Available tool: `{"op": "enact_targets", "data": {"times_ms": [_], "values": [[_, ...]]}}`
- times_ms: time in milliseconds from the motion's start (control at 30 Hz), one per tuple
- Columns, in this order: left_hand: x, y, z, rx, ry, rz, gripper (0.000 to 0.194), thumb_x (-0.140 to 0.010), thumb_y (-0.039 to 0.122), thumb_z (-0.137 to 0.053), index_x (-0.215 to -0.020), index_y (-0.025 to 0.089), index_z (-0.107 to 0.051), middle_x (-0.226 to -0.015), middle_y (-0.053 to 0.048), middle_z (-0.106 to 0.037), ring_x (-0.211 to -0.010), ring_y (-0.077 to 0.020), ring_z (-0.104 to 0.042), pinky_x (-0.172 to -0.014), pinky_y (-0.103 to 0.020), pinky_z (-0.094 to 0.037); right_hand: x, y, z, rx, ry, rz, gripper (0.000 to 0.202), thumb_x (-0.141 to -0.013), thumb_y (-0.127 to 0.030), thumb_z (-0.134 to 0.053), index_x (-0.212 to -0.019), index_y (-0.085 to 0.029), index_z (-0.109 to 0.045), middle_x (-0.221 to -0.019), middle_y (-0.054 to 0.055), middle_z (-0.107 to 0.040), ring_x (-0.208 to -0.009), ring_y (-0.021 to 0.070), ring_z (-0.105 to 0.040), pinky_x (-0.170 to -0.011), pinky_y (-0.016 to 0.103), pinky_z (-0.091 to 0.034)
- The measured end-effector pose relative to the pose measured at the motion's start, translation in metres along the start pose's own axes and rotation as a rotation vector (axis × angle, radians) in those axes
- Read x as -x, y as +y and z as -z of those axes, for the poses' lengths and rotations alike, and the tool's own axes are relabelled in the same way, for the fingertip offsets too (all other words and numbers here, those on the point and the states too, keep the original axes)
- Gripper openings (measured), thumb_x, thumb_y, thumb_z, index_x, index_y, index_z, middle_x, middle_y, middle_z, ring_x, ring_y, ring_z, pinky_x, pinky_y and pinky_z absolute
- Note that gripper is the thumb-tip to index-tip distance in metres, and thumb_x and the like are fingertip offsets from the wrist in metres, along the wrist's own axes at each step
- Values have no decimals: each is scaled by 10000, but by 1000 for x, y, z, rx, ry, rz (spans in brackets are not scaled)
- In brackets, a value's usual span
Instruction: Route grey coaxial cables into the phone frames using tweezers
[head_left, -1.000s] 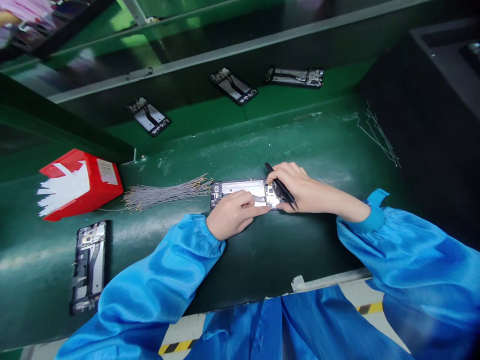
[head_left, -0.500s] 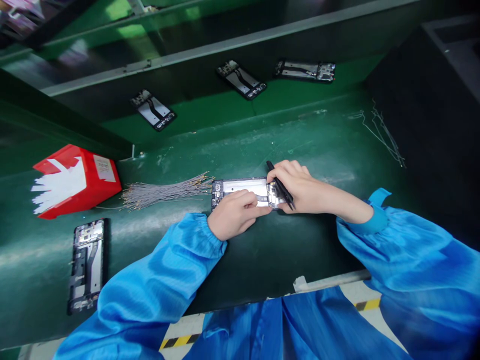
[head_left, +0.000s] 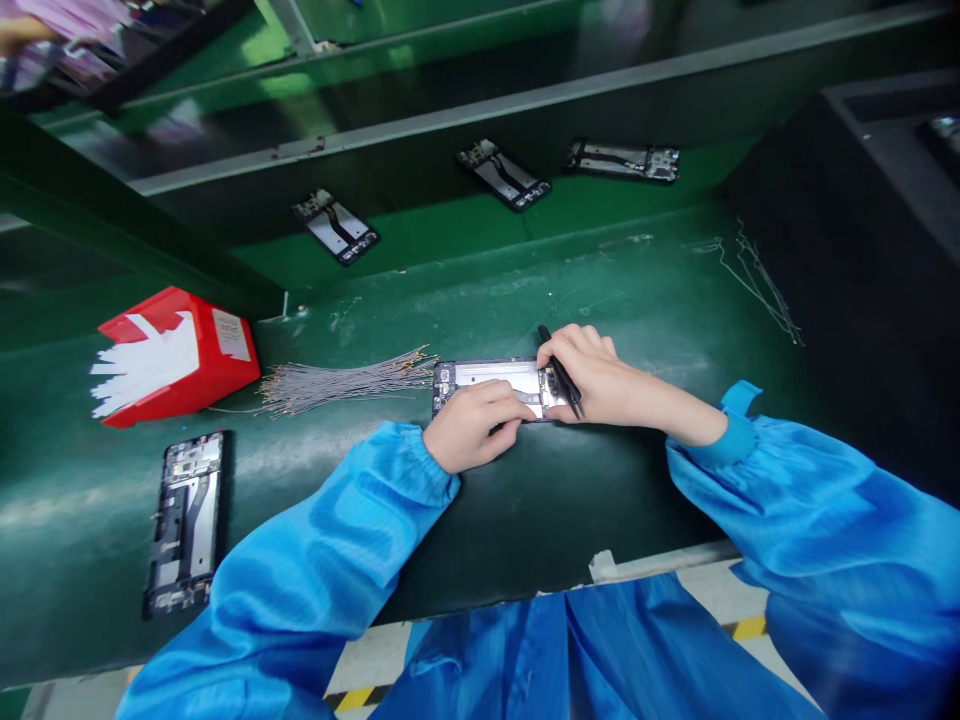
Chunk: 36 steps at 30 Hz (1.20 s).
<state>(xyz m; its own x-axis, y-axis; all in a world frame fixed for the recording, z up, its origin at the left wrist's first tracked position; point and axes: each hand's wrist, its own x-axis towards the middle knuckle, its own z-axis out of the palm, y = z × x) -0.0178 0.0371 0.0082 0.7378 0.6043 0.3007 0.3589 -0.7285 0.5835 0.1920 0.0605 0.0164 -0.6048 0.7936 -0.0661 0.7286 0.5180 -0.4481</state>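
An opened phone (head_left: 487, 372) lies flat on the green bench in front of me, its silver inner frame and circuit parts facing up. My left hand (head_left: 471, 428) rests over its near edge with the fingers bent, fingertips on the phone near the board at its right end. Black tweezers (head_left: 564, 380) are tucked in my right hand (head_left: 589, 368), tips pointing down toward me. The thumb and index finger of that hand touch the phone's right end. What lies under the fingertips is too small to make out. A bundle of thin grey cables (head_left: 337, 386) reaches to the phone's left end.
Left of the cables stands a red box (head_left: 236, 365) with white strips (head_left: 154, 368) in it. Another opened phone (head_left: 187, 520) lies at the near left. Three more, including one phone (head_left: 504, 174), lie along the back. Loose wires (head_left: 761, 285) lie beside a black box (head_left: 840, 220).
My left fingers have bent a little and drawn slightly back along the phone's near edge. The right hand keeps its grip on the tweezers. The camera view has shifted slightly.
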Motion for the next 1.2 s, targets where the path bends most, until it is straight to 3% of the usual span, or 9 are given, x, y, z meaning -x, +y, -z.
{"op": "enact_targets", "data": {"times_ms": [433,533,633,867,1200], "values": [[0,-3,-4,-8,8,-31,264,-780,97,-401,-831,160,-651,-699,-32,-556,-683,-124,-476,-662,-238,-429,-16,-19,14,169,-183,-107,411,-615,-353,-600,-964,-222,-428,-963,85,-419,-858,266,-379,-667,341,-289],[0,-3,-4,-18,19,-17,250,-778,100,-409,-822,169,-645,-682,-28,-553,-702,-135,-457,-683,-253,-426,-13,-16,11,119,-151,2,360,-656,-303,-574,-971,-222,-419,-988,84,-425,-880,257,-379,-683,337,-287],[0,-3,-5,-39,23,24,239,-779,103,-409,-818,171,-634,-689,-26,-553,-713,-140,-453,-697,-266,-418,-8,-7,8,12,-98,116,318,-719,-350,-556,-971,-225,-407,-1019,82,-432,-909,246,-379,-718,341,-293],[0,-1,-8,-95,44,99,167,-762,89,-416,-780,153,-570,-717,-28,-544,-731,-150,-446,-704,-267,-403,-8,-4,11,58,-77,199,313,-757,-442,-544,-945,-215,-438,-1007,95,-461,-892,250,-397,-711,344,-299],[-1,-1,-7,-103,44,82,137,-755,76,-422,-743,154,-533,-690,-18,-514,-714,-147,-429,-695,-254,-392,-10,-6,12,54,-106,147,316,-757,-445,-551,-939,-219,-425,-1006,84,-450,-897,247,-396,-719,352,-313]]}}
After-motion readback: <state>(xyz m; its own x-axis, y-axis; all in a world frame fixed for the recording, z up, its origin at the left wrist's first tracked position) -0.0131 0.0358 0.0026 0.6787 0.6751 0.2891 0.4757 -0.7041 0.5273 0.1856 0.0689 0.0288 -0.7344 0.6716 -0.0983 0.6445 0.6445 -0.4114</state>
